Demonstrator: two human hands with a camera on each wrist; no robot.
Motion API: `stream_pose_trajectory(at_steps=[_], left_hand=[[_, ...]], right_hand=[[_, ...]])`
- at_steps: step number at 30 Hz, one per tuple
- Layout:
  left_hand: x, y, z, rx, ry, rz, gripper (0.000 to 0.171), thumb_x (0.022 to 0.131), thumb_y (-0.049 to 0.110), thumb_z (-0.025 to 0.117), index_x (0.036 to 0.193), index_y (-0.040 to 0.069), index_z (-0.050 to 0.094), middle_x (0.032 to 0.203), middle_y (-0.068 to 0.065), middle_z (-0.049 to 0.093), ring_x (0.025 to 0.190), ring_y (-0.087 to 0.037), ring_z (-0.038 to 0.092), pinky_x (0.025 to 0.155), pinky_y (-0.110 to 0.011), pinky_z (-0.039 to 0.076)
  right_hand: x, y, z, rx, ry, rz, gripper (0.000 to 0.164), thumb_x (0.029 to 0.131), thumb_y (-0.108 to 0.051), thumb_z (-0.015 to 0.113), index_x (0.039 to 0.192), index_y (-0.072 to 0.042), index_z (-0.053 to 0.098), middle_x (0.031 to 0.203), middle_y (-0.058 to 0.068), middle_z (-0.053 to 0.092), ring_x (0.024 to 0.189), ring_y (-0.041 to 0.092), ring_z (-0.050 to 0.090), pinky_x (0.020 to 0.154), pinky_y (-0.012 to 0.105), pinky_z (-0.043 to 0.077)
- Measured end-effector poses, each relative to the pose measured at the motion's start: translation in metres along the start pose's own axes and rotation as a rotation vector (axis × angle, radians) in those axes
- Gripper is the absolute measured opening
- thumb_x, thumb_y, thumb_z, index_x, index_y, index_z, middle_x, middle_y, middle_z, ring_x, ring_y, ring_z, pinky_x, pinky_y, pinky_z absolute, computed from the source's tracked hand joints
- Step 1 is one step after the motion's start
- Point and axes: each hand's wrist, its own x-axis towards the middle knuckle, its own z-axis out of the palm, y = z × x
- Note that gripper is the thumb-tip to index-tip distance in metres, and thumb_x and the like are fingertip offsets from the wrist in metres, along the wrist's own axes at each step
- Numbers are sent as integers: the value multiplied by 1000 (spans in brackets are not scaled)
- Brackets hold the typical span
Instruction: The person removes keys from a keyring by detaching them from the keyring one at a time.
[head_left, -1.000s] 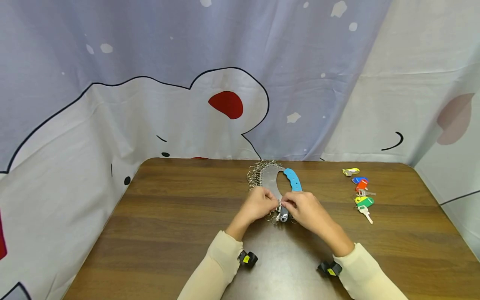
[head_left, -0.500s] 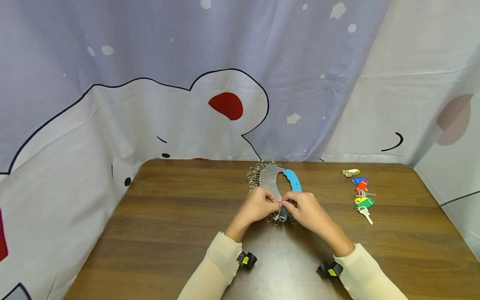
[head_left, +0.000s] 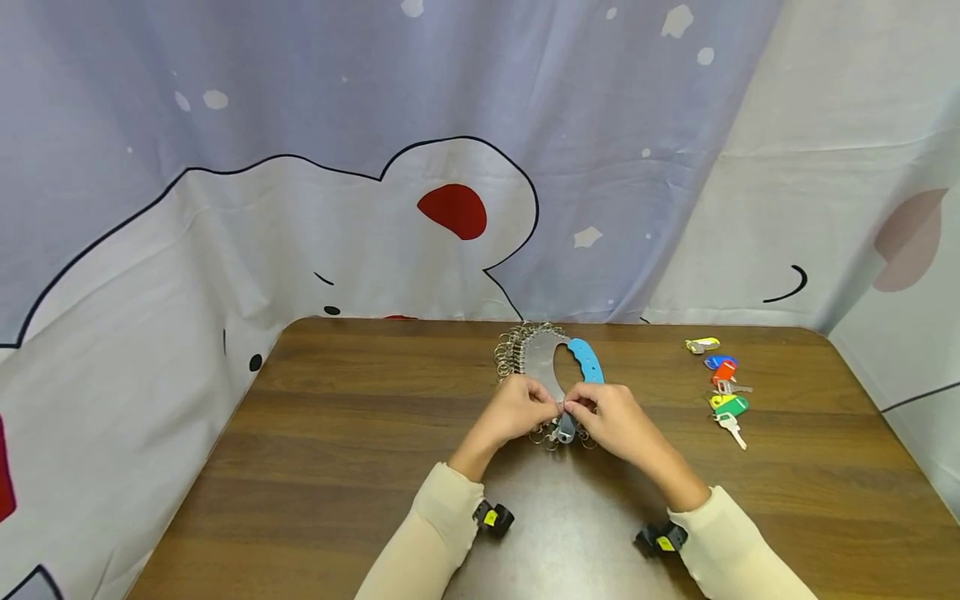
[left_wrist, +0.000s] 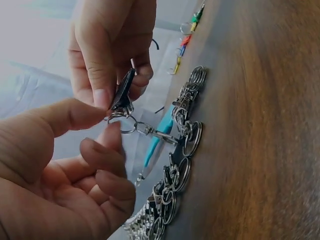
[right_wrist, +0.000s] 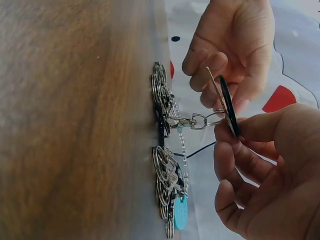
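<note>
A crescent-shaped metal plate (head_left: pixel 538 357) with a blue handle (head_left: pixel 585 360) lies at the table's far middle, many clips and split rings along its curved edge. Over its near end, both hands meet fingertip to fingertip. My left hand (head_left: pixel 517 408) pinches a split ring (left_wrist: pixel 123 123) that hangs from a swivel clip (right_wrist: pixel 190 121) on the plate. Between thumb and fingertips, my right hand (head_left: pixel 611 417) pinches a flat black tag (right_wrist: pixel 228 105) seen edge-on, with a thin metal piece (right_wrist: pixel 215 85) beside it. Tag and ring meet at the fingertips; I cannot tell whether the ring passes through it.
To the right on the brown table (head_left: pixel 337 433) lie several keys with coloured tags: a yellow tag (head_left: pixel 702 344) at the back, then a blue tag (head_left: pixel 718 362), a red tag (head_left: pixel 723 372) and a green tag (head_left: pixel 732 406). A patterned curtain (head_left: pixel 360 242) hangs behind the table.
Both hands stay in nearly the same place, fingertips shifting slightly around the ring. The plate's near grey end has turned a little; the tagged keys have not moved.
</note>
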Motion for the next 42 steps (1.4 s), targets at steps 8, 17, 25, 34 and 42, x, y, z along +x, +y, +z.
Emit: stream_pose_trajectory(at_steps=[8,17,25,34,42], left_hand=[[2,-4,1,-215,-79,-71,10,82,-2,68,82,-11,72,60,-6,56,46,-8,43,41,-18,35],[1,-5,-1,-80,-81,34,6,75,-2,67,75,-3,73,60,3,59,49,-4,43,43,-19,34],[-1,-3,-1,-7,-63,27,11,80,7,71,76,-3,74,65,1,62,54,-5,47,46,-19,39],[0,-6,-1,-149,-91,45,8,81,-2,70,79,-9,72,66,-7,62,54,-7,48,47,-18,39],[-1,-4,-1,-59,-107,22,14,82,6,71,77,-7,73,60,2,58,49,-8,45,44,-20,38]], right_hand=[[0,0,-1,1,-9,18,9,89,-12,67,83,-17,70,72,-4,67,59,9,52,54,30,47],[0,-1,0,-3,-7,49,8,89,-13,68,82,-16,70,68,-4,65,55,8,49,50,29,45],[0,1,0,25,-16,68,9,89,-13,67,82,-18,70,70,-4,66,56,9,50,51,29,45],[1,2,0,-7,7,63,8,89,-13,68,83,-16,72,70,-4,65,55,9,49,51,30,44],[0,0,0,5,-6,51,9,89,-13,68,81,-18,71,71,-4,67,57,9,50,52,30,45]])
